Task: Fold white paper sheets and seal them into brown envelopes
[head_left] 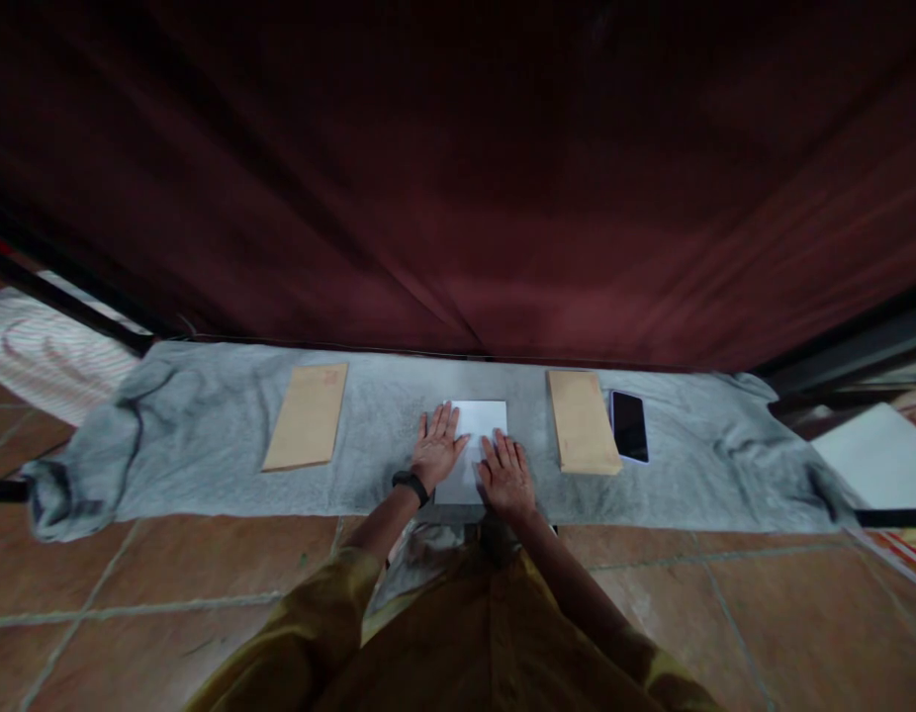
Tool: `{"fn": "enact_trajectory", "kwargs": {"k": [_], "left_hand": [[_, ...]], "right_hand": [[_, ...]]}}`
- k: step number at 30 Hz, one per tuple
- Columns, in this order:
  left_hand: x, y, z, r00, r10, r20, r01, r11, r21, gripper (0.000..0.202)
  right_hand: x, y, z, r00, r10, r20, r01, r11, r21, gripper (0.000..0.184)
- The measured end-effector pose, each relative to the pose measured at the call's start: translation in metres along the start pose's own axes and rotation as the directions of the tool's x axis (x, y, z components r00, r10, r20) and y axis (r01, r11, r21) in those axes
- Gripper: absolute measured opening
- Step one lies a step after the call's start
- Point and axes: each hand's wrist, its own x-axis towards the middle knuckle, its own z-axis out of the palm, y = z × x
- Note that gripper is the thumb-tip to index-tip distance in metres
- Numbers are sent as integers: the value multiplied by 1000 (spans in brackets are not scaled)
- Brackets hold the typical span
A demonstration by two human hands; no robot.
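Note:
A white sheet of paper [479,415] lies on the grey cloth in front of me. My left hand [437,453] rests flat on its left side, fingers stretched out, with a dark band on the wrist. On the right side of the sheet my right hand [506,477] is laid down with its fingers spread. Neither hand grips anything. To the left lies a brown paper envelope [308,417], apart from the hands. Another stack of brown envelopes [583,423] lies to the right, close beside a phone [629,427] with a dark screen.
A grey cloth [221,425] covers the long narrow surface. Behind it hangs a dark red curtain [458,227]. Dark metal bars [851,346] stand at both sides. A white board or sheet [877,457] is at the far right, above the tiled floor [183,564].

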Motion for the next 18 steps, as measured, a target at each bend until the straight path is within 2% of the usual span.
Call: {"fn": "enact_trajectory", "kwargs": {"k": [4,7,10,13,18], "left_hand": [[5,-11,-3,999,-40,1,40,999,-7,62],[8,-10,-4,998,-39,-42,38,999,-10,59],[10,4,-1,994,93,-58,-96,994,-48,56],[15,21,4,974,226,-23,-227,968,-111,53],[29,31,9,966,257,13,-252,956,-150,51]], "right_hand": [[0,0,-1,1000,5,15,-5,1000,6,51],[1,0,-2,1000,9,27,-9,1000,11,52],[1,-1,-3,1000,15,22,-15,1000,19,51],[0,-1,-3,1000,11,27,-11,1000,16,51],[2,-2,-2,999,17,32,-17,1000,-6,53]]}}
